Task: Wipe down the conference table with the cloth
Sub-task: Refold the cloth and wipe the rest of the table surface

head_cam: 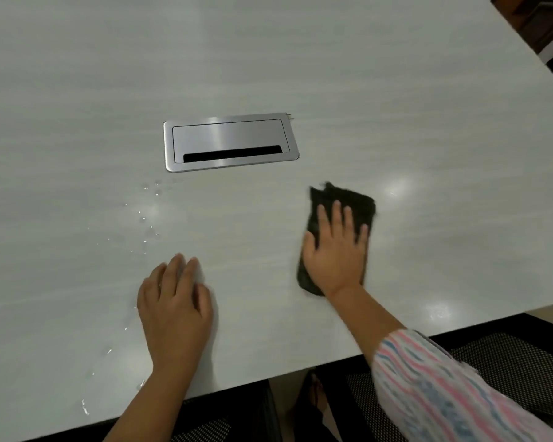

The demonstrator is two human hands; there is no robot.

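Wiping looks partly done: right hand [334, 250] lies flat, fingers spread, pressing the dark cloth [339, 231] onto the counter [396, 90] near its front edge; left hand [176, 304] rests open, holding nothing; droplets [147, 218] left of it await wiping

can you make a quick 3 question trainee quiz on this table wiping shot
1. Which hand presses the dark cloth flat on the table?
2. True or false: the water droplets lie to the right of the cloth.
3. The metal cable hatch lid is: A) closed B) propped upright C) removed.

Key: 1. The right hand; the left hand rests bare on the table. 2. False, they lie to its left. 3. A.
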